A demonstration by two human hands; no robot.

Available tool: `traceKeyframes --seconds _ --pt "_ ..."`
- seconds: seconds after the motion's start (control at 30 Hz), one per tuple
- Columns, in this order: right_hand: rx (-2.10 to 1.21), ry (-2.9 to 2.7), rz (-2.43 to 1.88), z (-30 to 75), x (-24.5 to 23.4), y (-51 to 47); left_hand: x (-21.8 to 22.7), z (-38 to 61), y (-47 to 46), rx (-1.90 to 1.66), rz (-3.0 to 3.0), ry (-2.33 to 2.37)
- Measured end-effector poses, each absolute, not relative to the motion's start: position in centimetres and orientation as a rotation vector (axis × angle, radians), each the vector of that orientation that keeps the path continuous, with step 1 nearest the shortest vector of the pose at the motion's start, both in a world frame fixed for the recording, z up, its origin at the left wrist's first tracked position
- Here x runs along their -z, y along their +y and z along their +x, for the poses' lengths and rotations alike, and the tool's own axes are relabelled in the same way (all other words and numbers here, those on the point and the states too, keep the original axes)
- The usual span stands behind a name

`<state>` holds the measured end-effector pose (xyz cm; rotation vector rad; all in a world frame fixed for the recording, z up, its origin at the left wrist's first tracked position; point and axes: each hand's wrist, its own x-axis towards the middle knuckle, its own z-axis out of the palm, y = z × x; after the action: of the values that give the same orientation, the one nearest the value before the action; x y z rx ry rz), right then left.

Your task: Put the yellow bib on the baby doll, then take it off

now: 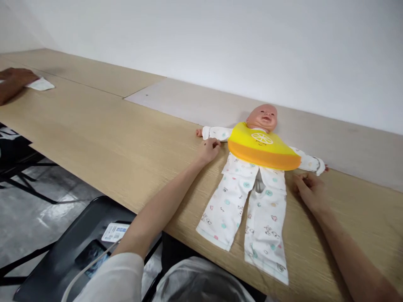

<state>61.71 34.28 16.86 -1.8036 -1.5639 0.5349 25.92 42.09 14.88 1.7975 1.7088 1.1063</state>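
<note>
Yellow and orange, the bib (262,147) lies across the chest of the doll (252,176), which rests on its back on the wooden worktop (94,134), head toward the far wall and legs toward me. My left hand (209,150) sits on the worktop just beside the doll's sleeve (217,133) on the left, fingers curled loosely inward and gripping nothing; whether the fingertips touch the sleeve or the bib's edge I cannot tell. My right hand (310,191) lies on the worktop near the right side of the doll, just below its other outstretched sleeve, fingers bent and holding nothing. The doll wears white printed trousers (248,218) whose legs spread toward the near edge of the worktop. Far left, another person's hand (15,79) rests on a white cloth (40,84). Below the near edge on the left stands a dark chair (63,243) with a small card (115,232) and a phone (91,256) on its seat, and a white cable runs up from there toward my sleeve.
</note>
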Motion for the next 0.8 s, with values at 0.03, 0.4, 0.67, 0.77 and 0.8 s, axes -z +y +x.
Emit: traceKeyframes --seconds 0.03,0.4,0.67,0.77,0.8 --pt "-0.527 -1.565 -1.794 61.6 -16.9 34.2 -14.9 25.9 42.1 -1.106 1.801 1.706" --pt "-0.47 -1.67 -1.753 61.8 -16.2 34.2 -14.7 25.8 42.3 -1.083 1.815 1.728" --pt "-0.461 -1.722 -1.728 61.7 -16.0 34.3 -15.1 26.0 41.9 -1.05 1.838 1.742" --pt "-0.462 -1.72 -1.73 61.5 -16.2 34.2 -15.2 25.9 41.8 -1.026 1.847 1.752" --pt "-0.461 -1.714 -1.729 61.5 -16.2 34.2 -15.2 25.9 41.8 -1.018 1.851 1.752"
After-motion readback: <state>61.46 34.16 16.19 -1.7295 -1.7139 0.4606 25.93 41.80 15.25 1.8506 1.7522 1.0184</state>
